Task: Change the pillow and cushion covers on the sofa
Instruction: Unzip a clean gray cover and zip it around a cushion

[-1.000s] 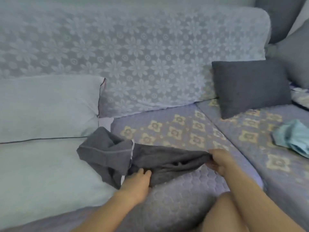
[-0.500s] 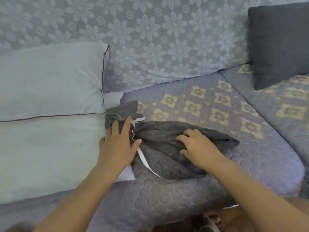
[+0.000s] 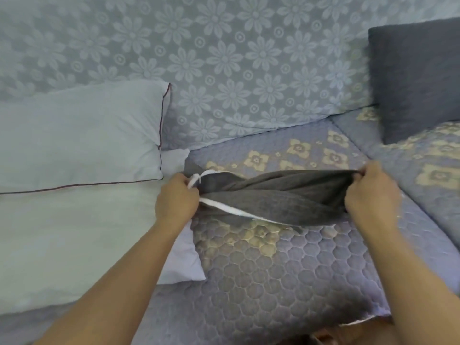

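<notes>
Cushion cover (image 3: 273,195): dark grey, twisted along its length, stretched between my two hands above the sofa seat (image 3: 286,270); a white seam edge trails along its lower side.
Sofa seat: quilted purple with yellow flower patches; I take it as my landmark. The cover hangs just over the seat's middle, its lower fold seemingly touching the quilt.
Sofa back (image 3: 224,70): behind the seat, draped in pale flowered lace.
White pillows (image 3: 74,220): two, on the seat's left end; the upper one with dark piping leans on the back, the lower lies flat just beside my left hand.
Grey cushion (image 3: 413,78): on the seat's right end, propped upright against the back, well apart from the cover.
Long axis: the cover runs left to right across the seat, roughly parallel to the back.
Left hand (image 3: 178,197): fingers clenched round the cover's left end, where the white edge bunches.
Right hand (image 3: 371,192): fingers and thumb pinching the cover's right end, lifted slightly above the seat.
Nearer hand: I judge the left hand nearer the bare pillows, so the opening likely belongs on that side.
Next move, my guess: untwist the cover and find its mouth before any pillow goes in; the twist could hide the opening.
</notes>
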The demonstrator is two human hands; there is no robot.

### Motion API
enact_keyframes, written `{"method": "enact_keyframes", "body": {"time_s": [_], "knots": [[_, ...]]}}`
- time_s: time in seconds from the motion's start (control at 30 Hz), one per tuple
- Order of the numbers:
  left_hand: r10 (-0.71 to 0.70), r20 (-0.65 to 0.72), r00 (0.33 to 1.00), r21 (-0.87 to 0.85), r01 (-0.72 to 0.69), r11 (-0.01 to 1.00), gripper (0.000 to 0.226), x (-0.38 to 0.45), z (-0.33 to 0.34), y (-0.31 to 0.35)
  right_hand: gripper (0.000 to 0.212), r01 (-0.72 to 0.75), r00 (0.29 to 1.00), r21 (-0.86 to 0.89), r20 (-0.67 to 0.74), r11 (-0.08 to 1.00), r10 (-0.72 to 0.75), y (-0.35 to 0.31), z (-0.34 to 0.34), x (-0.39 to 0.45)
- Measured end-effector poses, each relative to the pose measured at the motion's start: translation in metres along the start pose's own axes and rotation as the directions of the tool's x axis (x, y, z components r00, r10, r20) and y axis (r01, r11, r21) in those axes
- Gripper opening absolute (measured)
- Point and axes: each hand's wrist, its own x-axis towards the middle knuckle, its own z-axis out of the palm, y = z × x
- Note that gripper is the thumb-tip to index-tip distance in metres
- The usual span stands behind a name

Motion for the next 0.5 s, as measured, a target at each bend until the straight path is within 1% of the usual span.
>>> {"method": "enact_keyframes", "body": {"time_s": [0.03, 0.07, 0.1, 0.13, 0.17, 0.2, 0.23, 0.27, 0.3, 0.33, 0.37, 0.4, 0.43, 0.47, 0.5], "knots": [[-0.056, -0.014, 0.998, -0.297, 0.050, 0.954, 0.007, -0.009, -0.009, 0.009, 0.013, -0.032, 0.999, -0.061, 0.019, 0.998, 0.034, 0.007, -0.004, 0.004], [-0.116, 0.002, 0.993, -0.562, 0.097, 0.822, 0.013, -0.024, -0.019, 0.017, 0.025, -0.022, 0.999, -0.136, 0.038, 0.990, 0.028, 0.010, -0.007, 0.005], [-0.149, 0.073, 0.986, -0.747, 0.153, 0.647, 0.015, -0.041, -0.027, 0.024, 0.035, 0.031, 0.999, -0.160, 0.027, 0.987, -0.027, 0.007, -0.010, 0.001], [-0.151, 0.188, 0.971, -0.848, 0.238, 0.473, 0.017, -0.059, -0.032, 0.029, 0.038, 0.122, 0.993, -0.123, 0.008, 0.985, -0.122, -0.002, -0.011, -0.007], [-0.122, 0.301, 0.946, -0.889, 0.324, 0.323, 0.019, -0.074, -0.036, 0.032, 0.034, 0.247, 0.969, -0.045, 0.006, 0.968, -0.247, -0.013, -0.011, -0.018], [-0.087, 0.379, 0.921, -0.893, 0.389, 0.225, 0.021, -0.086, -0.037, 0.033, 0.026, 0.385, 0.921, 0.066, 0.035, 0.921, -0.388, -0.026, -0.009, -0.034], [-0.070, 0.421, 0.904, -0.885, 0.427, 0.188, 0.020, -0.094, -0.035, 0.032, 0.021, 0.515, 0.840, 0.179, 0.087, 0.838, -0.535, -0.036, -0.005, -0.052], [-0.073, 0.421, 0.904, -0.880, 0.426, 0.210, 0.017, -0.100, -0.031, 0.031, 0.022, 0.623, 0.737, 0.251, 0.129, 0.741, -0.663, -0.044, -0.001, -0.071], [-0.094, 0.365, 0.926, -0.877, 0.376, 0.300, 0.015, -0.104, -0.026, 0.028, 0.030, 0.705, 0.638, 0.272, 0.158, 0.655, -0.753, -0.049, 0.005, -0.088], [-0.095, 0.266, 0.959, -0.858, 0.281, 0.430, 0.018, -0.107, -0.023, 0.026, 0.041, 0.756, 0.566, 0.276, 0.181, 0.594, -0.804, -0.049, 0.014, -0.098], [-0.050, 0.173, 0.984, -0.826, 0.173, 0.537, 0.025, -0.111, -0.021, 0.026, 0.052, 0.760, 0.548, 0.292, 0.194, 0.581, -0.814, -0.049, 0.021, -0.102], [0.013, 0.113, 0.994, -0.797, 0.083, 0.599, 0.030, -0.114, -0.020, 0.026, 0.059, 0.734, 0.560, 0.333, 0.196, 0.592, -0.805, -0.052, 0.025, -0.101], [0.068, 0.084, 0.994, -0.791, 0.025, 0.612, 0.029, -0.118, -0.020, 0.024, 0.062, 0.708, 0.566, 0.380, 0.199, 0.595, -0.800, -0.057, 0.029, -0.099], [0.100, 0.073, 0.992, -0.796, -0.002, 0.605, 0.025, -0.121, -0.023, 0.025, 0.058, 0.705, 0.553, 0.406, 0.199, 0.582, -0.809, -0.063, 0.032, -0.096], [0.117, 0.060, 0.991, -0.802, -0.022, 0.597, 0.022, -0.123, -0.025, 0.023, 0.048, 0.721, 0.529, 0.417, 0.184, 0.553, -0.829, -0.068, 0.034, -0.092]]}}
